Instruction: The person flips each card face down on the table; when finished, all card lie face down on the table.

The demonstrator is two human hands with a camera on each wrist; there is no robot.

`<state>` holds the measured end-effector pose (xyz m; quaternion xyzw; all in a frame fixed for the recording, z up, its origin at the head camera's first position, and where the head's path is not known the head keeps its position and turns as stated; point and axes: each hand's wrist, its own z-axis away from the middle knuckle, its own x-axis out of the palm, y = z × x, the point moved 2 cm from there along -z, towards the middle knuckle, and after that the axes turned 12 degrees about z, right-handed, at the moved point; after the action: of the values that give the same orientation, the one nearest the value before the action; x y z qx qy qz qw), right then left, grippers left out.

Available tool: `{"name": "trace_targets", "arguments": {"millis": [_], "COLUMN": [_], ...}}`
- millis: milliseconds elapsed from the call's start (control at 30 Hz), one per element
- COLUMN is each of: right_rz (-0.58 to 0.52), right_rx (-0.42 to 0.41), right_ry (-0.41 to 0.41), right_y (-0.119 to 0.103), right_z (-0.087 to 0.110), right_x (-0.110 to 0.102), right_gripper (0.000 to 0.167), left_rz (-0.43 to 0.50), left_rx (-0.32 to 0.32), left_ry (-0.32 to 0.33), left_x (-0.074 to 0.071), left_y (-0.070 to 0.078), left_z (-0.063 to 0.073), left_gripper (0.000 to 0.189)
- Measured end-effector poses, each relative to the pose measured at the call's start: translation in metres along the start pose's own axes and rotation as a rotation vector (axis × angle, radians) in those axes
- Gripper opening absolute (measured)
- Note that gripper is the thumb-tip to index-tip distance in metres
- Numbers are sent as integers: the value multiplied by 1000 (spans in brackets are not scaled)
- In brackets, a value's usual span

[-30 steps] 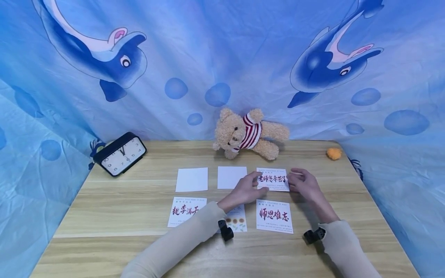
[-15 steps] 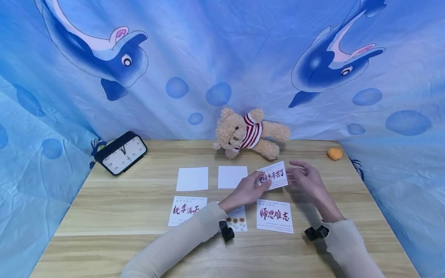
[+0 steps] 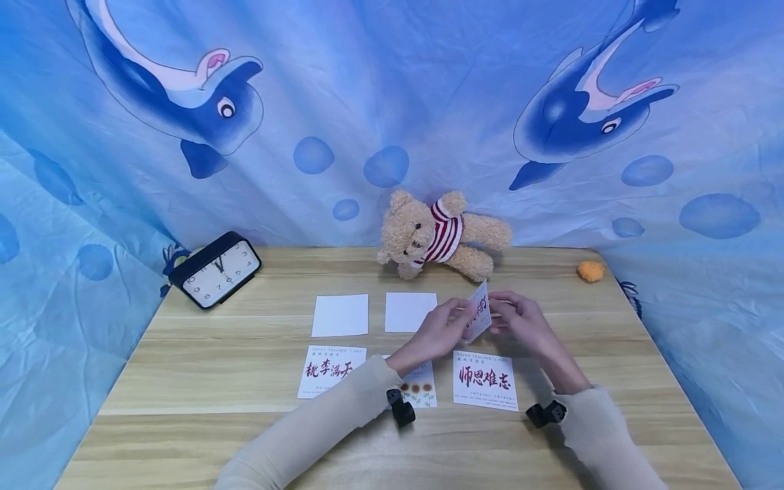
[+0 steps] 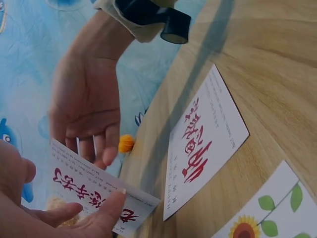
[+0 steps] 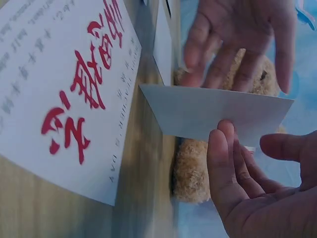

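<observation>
My left hand (image 3: 436, 332) holds a white greeting card (image 3: 480, 314) with red lettering, raised off the table and turned almost edge-on in the head view. In the left wrist view, its fingers lie on the printed face. My right hand (image 3: 528, 328) is just right of the card, fingers loosely bent. In the right wrist view, its fingertips (image 5: 220, 141) are at the blank back; whether they press on it is hard to tell. Below the hands lies another card with red lettering (image 3: 485, 380). The left forearm partly covers a sunflower card (image 3: 416, 393).
Two blank white cards (image 3: 340, 315) lie left of the hands, above a red-lettered card (image 3: 324, 371). A teddy bear (image 3: 444, 235) lies at the back. A clock (image 3: 220, 272) stands back left, and an orange fuzzy ball (image 3: 591, 271) sits back right.
The card was flat on the table; my left hand has lifted it and it has swung round to near edge-on. My right hand has moved left with it.
</observation>
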<state>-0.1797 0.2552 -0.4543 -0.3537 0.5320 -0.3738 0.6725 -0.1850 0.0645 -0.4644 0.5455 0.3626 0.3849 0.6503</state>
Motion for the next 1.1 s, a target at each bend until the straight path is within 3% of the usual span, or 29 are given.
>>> {"name": "trace_targets", "arguments": {"millis": [167, 433, 633, 867, 1100], "right_rz": [55, 114, 224, 351, 404], "right_rx": [7, -5, 46, 171, 162], "right_ry": [-8, 12, 48, 105, 155], "right_y": [3, 7, 8, 11, 14], "right_z": [-1, 0, 1, 1, -2], "right_x": [9, 19, 19, 14, 5], "right_gripper": [46, 49, 61, 90, 70], "left_rz": [168, 286, 249, 276, 103], "left_rx": [8, 25, 35, 31, 121], "left_ry": [9, 55, 96, 121, 180], "left_x": [-2, -6, -11, -15, -24], "left_y": [0, -3, -3, -4, -6], "left_z": [-1, -3, -2, -3, -6], "left_gripper": [46, 35, 34, 28, 40]}}
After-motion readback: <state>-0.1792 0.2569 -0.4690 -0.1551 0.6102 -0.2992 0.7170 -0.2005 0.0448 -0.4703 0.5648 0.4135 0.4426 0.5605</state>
